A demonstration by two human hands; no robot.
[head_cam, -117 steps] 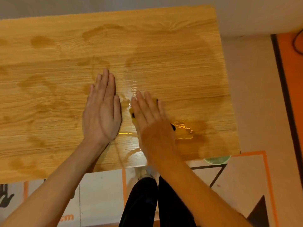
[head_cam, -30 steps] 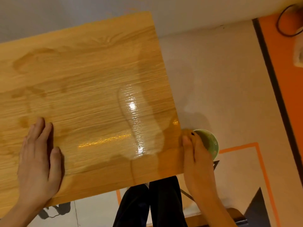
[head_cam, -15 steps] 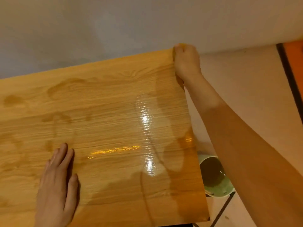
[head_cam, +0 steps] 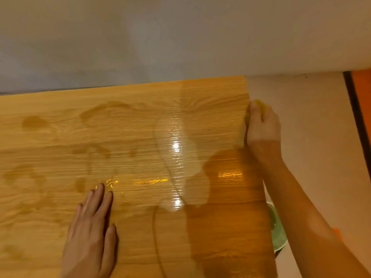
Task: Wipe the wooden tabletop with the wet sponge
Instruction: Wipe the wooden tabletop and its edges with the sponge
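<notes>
I see the right hand gripping the yellow sponge against the tabletop's right edge, near the far corner. The left hand lies flat with straight fingers near me. A green bowl peeks out below the right edge

Warm dim light, glare spots on wet tabletop, soft blur

You won't find any readable text, label, brand, number or sign here, neither on the wooden tabletop nor on anything around it.
</notes>
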